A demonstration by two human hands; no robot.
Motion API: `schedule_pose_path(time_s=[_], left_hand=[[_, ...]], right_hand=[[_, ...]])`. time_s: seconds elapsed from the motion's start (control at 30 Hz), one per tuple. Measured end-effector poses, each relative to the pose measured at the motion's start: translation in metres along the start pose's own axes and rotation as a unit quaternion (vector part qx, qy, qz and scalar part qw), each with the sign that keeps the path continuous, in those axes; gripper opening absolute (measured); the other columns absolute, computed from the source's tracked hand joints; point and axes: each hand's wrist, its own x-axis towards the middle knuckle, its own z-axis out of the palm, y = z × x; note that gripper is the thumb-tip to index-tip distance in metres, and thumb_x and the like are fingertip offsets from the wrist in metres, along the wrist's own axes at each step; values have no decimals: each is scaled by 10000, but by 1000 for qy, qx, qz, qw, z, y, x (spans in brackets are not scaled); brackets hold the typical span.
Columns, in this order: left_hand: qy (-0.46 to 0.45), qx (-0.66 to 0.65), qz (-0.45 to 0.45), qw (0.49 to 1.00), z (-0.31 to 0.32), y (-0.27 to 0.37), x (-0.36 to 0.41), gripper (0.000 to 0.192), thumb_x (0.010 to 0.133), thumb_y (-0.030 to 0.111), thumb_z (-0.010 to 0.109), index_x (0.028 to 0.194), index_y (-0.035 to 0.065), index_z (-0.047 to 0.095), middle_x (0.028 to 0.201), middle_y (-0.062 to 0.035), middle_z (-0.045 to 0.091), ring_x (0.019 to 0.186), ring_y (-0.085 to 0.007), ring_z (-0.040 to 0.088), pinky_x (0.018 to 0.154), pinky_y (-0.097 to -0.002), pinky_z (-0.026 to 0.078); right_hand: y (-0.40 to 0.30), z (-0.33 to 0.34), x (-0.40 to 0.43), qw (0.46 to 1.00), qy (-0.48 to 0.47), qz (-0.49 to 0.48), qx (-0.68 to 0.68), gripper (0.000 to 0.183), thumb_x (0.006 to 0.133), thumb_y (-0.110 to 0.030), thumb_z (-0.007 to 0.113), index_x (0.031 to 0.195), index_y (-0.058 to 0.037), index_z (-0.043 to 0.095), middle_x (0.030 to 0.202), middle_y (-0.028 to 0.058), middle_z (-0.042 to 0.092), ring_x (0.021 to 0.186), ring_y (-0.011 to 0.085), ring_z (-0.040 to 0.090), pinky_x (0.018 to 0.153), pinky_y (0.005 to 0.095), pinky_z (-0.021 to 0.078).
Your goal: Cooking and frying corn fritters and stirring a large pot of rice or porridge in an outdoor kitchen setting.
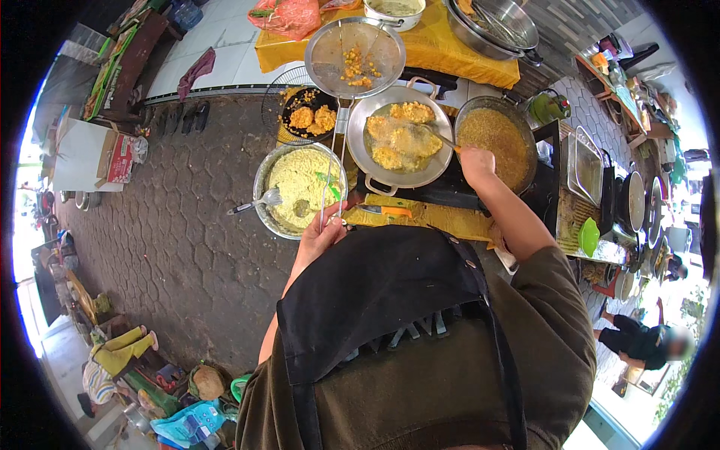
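My left hand point(322, 235) grips the long wire handle of a round mesh strainer point(320, 67), which is held out over the far side of the stove and has golden crumbs in it. My right hand point(478, 167) is closed on the handle of a metal turner point(441, 136). The turner's blade is down in the frying pan point(364, 153), among several golden fritters point(412, 112) in foaming oil. A metal basin of pale batter point(298, 175) stands left of the pan. Two fried fritters point(312, 119) lie in a dark pan behind that basin.
A pan of brown, bubbly contents point(489, 140) stands to the right. An orange-handled knife point(394, 211) lies near the stove's front edge. A spatula point(256, 201) leans on the batter basin. Beyond, pots stand on a yellow-covered table point(427, 45). People are farther off at both sides.
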Motion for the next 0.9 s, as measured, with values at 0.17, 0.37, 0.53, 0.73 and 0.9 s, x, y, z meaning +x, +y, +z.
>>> schedule_pose_path(time_s=[0.17, 0.37, 0.53, 0.73, 0.9], left_hand=[[16, -9, -2, 1000, -3, 4, -7, 351, 907, 141, 460, 1242, 42, 428, 596, 47, 405, 518, -27, 340, 462, -172, 244], [7, -17, -6, 1000, 2, 7, -3, 350, 906, 149, 466, 1237, 41, 434, 601, 48, 413, 529, -29, 353, 468, -168, 259], [-6, -9, -13, 1000, -5, 2, -5, 351, 908, 154, 464, 1243, 54, 431, 599, 53, 412, 528, -21, 350, 469, -158, 257], [4, 7, -29, 1000, -6, 2, -5, 367, 907, 164, 470, 1257, 64, 422, 627, 55, 432, 530, -13, 350, 472, -152, 257], [-17, -5, -16, 1000, -7, 3, -2, 371, 904, 155, 473, 1261, 66, 420, 635, 51, 437, 530, -14, 355, 475, -152, 263]], right_hand=[[-16, -29, -13, 996, 1, 34, 88, 198, 800, -100, 450, 911, -48, 605, 878, 145, 626, 815, 303, 622, 656, 395, 503], [-25, 13, 3, 987, 67, 71, 127, 176, 779, -132, 466, 865, -64, 604, 829, 140, 635, 778, 313, 618, 675, 434, 487], [-20, 0, -13, 989, -10, 105, 106, 214, 817, -149, 458, 922, -50, 616, 876, 143, 639, 817, 292, 626, 683, 394, 496], [-14, 1, -52, 982, 24, 98, 161, 273, 774, -267, 518, 938, -57, 580, 844, 155, 631, 802, 320, 611, 687, 434, 475], [-22, -13, -82, 973, 8, 49, 225, 271, 747, -264, 544, 933, -68, 563, 854, 151, 620, 822, 326, 596, 708, 426, 465]])
